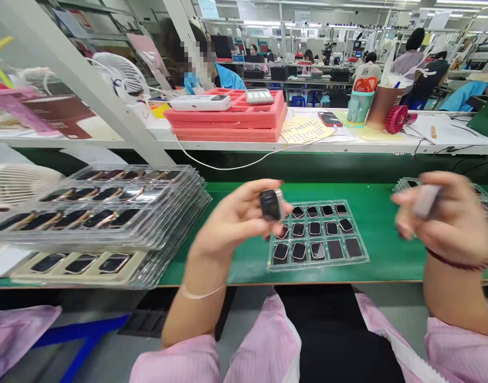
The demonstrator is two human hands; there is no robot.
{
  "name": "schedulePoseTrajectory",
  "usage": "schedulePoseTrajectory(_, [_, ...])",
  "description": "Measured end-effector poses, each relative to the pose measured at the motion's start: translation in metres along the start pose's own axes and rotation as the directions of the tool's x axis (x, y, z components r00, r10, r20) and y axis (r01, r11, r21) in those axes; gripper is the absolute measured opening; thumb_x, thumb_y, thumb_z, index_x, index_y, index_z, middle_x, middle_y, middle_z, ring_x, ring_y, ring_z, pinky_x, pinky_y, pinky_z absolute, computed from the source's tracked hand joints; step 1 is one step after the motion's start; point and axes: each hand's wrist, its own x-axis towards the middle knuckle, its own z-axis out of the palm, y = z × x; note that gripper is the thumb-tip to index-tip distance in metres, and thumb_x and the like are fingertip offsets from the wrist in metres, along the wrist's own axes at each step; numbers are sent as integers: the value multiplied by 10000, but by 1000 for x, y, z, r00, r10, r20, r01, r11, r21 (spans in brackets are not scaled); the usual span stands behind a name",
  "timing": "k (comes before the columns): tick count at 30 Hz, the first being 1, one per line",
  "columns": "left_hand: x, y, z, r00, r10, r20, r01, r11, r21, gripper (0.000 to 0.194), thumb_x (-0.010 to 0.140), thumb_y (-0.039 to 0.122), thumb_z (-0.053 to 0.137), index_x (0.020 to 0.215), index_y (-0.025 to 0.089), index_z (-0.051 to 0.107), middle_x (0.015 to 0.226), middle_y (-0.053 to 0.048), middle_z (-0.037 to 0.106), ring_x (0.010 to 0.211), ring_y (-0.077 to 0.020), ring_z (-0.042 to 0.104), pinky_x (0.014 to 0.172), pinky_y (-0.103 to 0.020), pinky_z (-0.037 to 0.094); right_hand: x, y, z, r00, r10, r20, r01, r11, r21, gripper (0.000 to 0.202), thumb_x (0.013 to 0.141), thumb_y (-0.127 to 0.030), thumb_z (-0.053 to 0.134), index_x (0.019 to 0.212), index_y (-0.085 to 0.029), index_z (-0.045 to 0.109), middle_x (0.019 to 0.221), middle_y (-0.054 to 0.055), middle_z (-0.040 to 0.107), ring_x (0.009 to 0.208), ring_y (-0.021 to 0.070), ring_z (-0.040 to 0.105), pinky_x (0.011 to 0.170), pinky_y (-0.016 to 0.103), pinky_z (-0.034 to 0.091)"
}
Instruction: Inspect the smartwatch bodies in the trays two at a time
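Note:
My left hand [244, 213] pinches a small square watch case [270, 205] with a dark face, raised above the left edge of a clear plastic tray [319, 266]. Rows of similar watch cases [299, 251] sit in this tray, and its two front right pockets show flat dark squares. Off to the tray's right, my right hand [447, 213] is closed on a small flat grey piece [426, 201]. Motion smears this piece, so its kind is unclear.
Stacked clear trays of watches [156, 223] stand on the left, beside a white fan [23, 183]. More trays [407, 184] lie at the far right, partly behind my right hand. A shelf [244, 146] with red foam trays [228, 127] and cups runs across the back. People sit beyond.

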Motion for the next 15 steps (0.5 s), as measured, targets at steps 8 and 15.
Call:
schedulePoseTrajectory(8, [51,-94,12,990,-131,51,119,972,204,415,795,337,669,1144,118,624,967,-117,714,635,-130,672,486,-194,402,59,83,62,983,173,60,-183,947,265,346,822,-402,703,1092,-190,652,1043,102,744,680,154,707,556,260,580])
schedulePoseTrajectory(15, [46,-99,10,996,-69,52,62,989,132,360,701,185,669,1049,136,595,914,-70,709,658,-98,598,539,-203,425,53,85,77,977,174,125,-199,953,228,419,815,-253,681,1224,-215,601,1210,98,697,829,167,726,674,290,611])
